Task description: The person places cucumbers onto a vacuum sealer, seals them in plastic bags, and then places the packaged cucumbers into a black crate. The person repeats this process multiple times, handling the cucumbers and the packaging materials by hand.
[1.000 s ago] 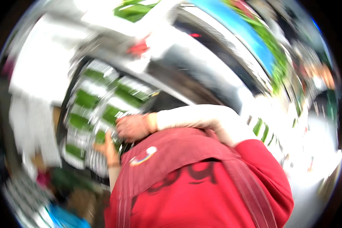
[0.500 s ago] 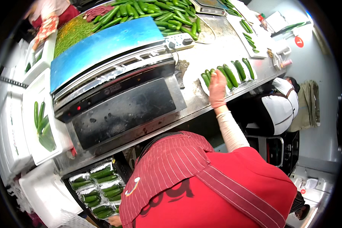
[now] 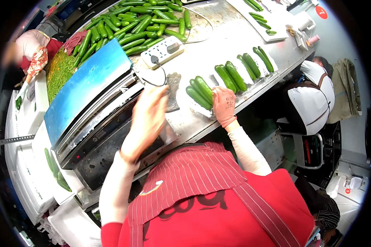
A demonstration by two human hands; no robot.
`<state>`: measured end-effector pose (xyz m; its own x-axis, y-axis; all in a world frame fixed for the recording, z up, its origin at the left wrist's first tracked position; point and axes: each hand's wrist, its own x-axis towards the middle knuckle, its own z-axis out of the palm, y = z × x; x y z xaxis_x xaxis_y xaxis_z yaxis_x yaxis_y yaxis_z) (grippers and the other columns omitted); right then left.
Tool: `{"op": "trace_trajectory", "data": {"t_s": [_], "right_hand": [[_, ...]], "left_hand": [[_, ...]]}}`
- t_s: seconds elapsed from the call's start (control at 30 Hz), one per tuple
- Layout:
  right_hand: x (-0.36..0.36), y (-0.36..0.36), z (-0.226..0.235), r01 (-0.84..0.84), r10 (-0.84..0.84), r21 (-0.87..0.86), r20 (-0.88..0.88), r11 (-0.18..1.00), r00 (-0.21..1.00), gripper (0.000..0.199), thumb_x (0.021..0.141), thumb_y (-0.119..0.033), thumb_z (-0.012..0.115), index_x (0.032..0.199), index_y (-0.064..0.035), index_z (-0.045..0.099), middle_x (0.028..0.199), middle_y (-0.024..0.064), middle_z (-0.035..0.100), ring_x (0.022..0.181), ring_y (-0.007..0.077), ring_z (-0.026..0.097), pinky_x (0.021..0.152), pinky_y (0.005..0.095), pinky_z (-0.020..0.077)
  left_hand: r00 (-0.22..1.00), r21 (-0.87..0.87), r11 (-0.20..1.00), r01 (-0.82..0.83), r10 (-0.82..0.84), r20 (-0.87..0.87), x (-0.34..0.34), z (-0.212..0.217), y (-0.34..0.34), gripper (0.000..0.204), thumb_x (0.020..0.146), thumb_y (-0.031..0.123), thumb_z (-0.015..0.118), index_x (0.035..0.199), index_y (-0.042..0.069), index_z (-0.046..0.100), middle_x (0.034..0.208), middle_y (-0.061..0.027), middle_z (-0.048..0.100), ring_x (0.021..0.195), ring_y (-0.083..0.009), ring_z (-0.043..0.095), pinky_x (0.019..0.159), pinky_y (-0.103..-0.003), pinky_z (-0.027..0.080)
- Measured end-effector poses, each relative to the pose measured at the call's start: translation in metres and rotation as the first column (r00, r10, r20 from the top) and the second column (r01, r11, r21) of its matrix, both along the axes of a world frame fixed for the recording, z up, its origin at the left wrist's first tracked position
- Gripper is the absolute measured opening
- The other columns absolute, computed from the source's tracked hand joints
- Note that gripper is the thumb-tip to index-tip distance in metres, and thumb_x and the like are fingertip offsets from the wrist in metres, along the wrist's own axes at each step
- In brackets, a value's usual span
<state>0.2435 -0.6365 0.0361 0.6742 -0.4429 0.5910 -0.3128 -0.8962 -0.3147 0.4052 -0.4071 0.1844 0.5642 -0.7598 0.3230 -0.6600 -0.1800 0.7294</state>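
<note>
My right hand [image 3: 224, 106], in a pinkish glove, is closed at the right-hand edge of the nearest white tray of cucumbers [image 3: 199, 93]. Its fingertips are partly hidden against the tray. My bare left hand [image 3: 146, 118] is raised over the right end of the wrapping machine [image 3: 97, 136]. Motion smears its fingers, so its grip is unclear. More trays of cucumbers [image 3: 231, 76] continue in a row toward the right along the metal table [image 3: 193, 53]. A dark grey cloth or glove [image 3: 173, 91] lies between my left hand and the nearest tray.
Loose cucumbers [image 3: 140, 31] are heaped at the back, beside a white power strip [image 3: 162, 51] with a cable. Thin green vegetables [image 3: 64, 76] lie behind the machine's blue cover [image 3: 88, 76]. Another person [image 3: 33, 53] works at far left; a second person [image 3: 309, 96] is beyond the table's right edge.
My left hand has come up from the crate of wrapped cucumbers at lower left to above the machine. My right hand stays at the nearest tray. The view has turned.
</note>
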Motion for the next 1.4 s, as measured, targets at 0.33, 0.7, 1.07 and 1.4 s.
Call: {"op": "trace_trajectory", "data": {"t_s": [0.33, 0.7, 1.07, 1.4], "right_hand": [[-0.068, -0.014, -0.018, 0.020, -0.280, 0.989, 0.022, 0.146, 0.960, 0.020, 0.094, -0.007, 0.055, 0.112, 0.0022, 0.057, 0.091, 0.0134, 0.062, 0.080, 0.0264, 0.063, 0.072, 0.0347, 0.0527], [-0.018, -0.002, -0.008, -0.069, -0.222, 0.994, 0.048, -0.087, 0.974, 0.009, 0.085, 0.000, 0.044, 0.080, -0.0065, 0.048, 0.067, -0.0001, 0.044, 0.055, 0.0106, 0.048, 0.047, 0.0261, 0.0391], [0.137, -0.001, 0.145, -0.283, 0.365, 0.913, 0.167, 0.292, 0.916, 0.023, 0.097, -0.016, 0.047, 0.101, -0.0001, 0.063, 0.075, -0.0012, 0.056, 0.062, 0.0066, 0.053, 0.056, 0.0210, 0.0452], [0.341, 0.125, 0.115, -0.373, 0.716, 0.876, 0.045, 0.307, 0.696, 0.018, 0.082, -0.014, 0.055, 0.081, 0.0009, 0.065, 0.063, 0.0106, 0.064, 0.052, 0.0198, 0.059, 0.052, 0.0337, 0.0474]], "left_hand": [[0.956, 0.643, 0.713, 0.282, -0.150, -0.253, 0.067, -0.135, -0.170, 0.040, 0.079, 0.002, 0.053, 0.117, -0.004, 0.061, 0.118, -0.0297, 0.061, 0.113, -0.0400, 0.059, 0.096, -0.042, 0.048], [0.989, 0.522, 0.840, 0.148, -0.114, -0.098, 0.081, -0.154, -0.156, 0.044, 0.071, 0.005, 0.060, 0.115, 0.007, 0.065, 0.108, -0.0204, 0.067, 0.105, -0.0383, 0.062, 0.091, -0.043, 0.049], [0.849, 0.286, 0.945, -0.159, 0.279, -0.449, 0.155, 0.034, -0.012, 0.057, 0.072, -0.010, 0.048, 0.127, -0.002, 0.058, 0.079, -0.0039, 0.057, 0.066, -0.0150, 0.058, 0.052, -0.030, 0.051], [0.612, 0.361, 0.738, -0.570, 0.674, -0.413, 0.225, 0.018, 0.179, 0.050, 0.073, -0.014, 0.049, 0.121, -0.004, 0.061, 0.071, -0.0036, 0.052, 0.052, -0.0144, 0.055, 0.042, -0.029, 0.047]]}}
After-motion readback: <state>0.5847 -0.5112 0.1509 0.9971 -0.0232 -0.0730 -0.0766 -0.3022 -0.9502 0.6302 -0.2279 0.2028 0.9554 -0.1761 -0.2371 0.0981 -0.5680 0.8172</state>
